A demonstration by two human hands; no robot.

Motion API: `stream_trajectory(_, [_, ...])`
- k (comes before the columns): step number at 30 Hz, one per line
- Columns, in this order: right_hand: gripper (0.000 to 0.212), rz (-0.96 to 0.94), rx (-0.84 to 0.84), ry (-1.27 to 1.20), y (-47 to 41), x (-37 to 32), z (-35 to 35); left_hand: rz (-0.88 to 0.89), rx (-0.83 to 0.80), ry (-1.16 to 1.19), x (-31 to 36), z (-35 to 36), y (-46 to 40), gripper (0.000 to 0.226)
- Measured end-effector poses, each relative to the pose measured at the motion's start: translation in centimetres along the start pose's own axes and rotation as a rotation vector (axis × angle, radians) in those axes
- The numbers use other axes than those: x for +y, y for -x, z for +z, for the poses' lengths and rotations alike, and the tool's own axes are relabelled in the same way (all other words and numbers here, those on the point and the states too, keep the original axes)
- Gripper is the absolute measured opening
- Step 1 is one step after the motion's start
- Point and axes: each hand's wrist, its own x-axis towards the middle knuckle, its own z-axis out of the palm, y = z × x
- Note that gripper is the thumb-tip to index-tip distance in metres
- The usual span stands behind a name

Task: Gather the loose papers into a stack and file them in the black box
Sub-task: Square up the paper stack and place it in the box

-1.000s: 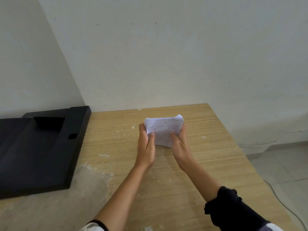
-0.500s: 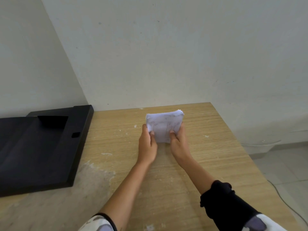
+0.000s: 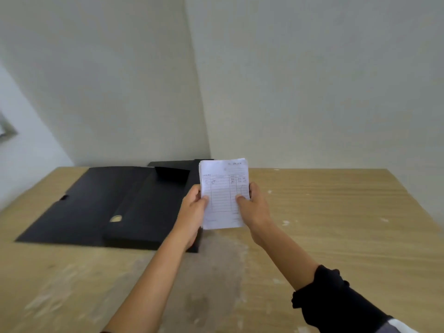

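Note:
A stack of white papers (image 3: pixel 223 195) with a ruled, handwritten form on top is held upright above the table. My left hand (image 3: pixel 192 212) grips its left edge and my right hand (image 3: pixel 254 207) grips its right edge, thumbs on the front sheet. The black box (image 3: pixel 134 212) lies open and flat on the table just left of the stack, its lid flap (image 3: pixel 79 207) spread out to the left. The stack overlaps the box's right edge in view.
The wooden table (image 3: pixel 336 224) has a worn, pale patch (image 3: pixel 216 272) near its front middle. White walls meet in a corner behind the box. The table's right edge drops off at the far right.
The view has swung left, so the open black box now sits in the middle. The paper stack has been raised and turned upright, and now lies next to the box's right edge.

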Motion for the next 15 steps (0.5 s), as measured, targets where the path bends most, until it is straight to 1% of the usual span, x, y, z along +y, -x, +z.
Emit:
stream_trajectory(3, [0.017,0.068,-0.057,-0.026,-0.4,-0.5,4.5,-0.081,0.018,0.007,0.3,-6.3,-1.0,0.031])
stream_trajectory(5, [0.017,0.097,-0.074,0.0,-0.7,-0.6,7.3,-0.12,0.037,-0.002,0.2,-9.8,-2.0,0.028])
stream_trajectory(7, [0.017,0.105,-0.071,0.03,-1.1,-0.5,10.0,-0.153,0.08,-0.017,-0.2,-12.6,-3.1,0.028])
stream_trajectory(10, [0.025,0.084,-0.071,0.129,-1.8,0.2,13.1,-0.2,0.137,-0.019,-1.2,-15.6,-4.9,0.031])
stream_trajectory(12, [0.03,0.032,-0.052,0.27,-2.0,1.0,14.2,-0.233,0.162,-0.03,-2.2,-17.2,-6.2,0.031])
stream_trajectory(15, [0.031,-0.178,0.037,0.638,-2.0,2.5,14.2,-0.266,0.215,-0.067,-3.7,-18.9,-7.9,0.032])
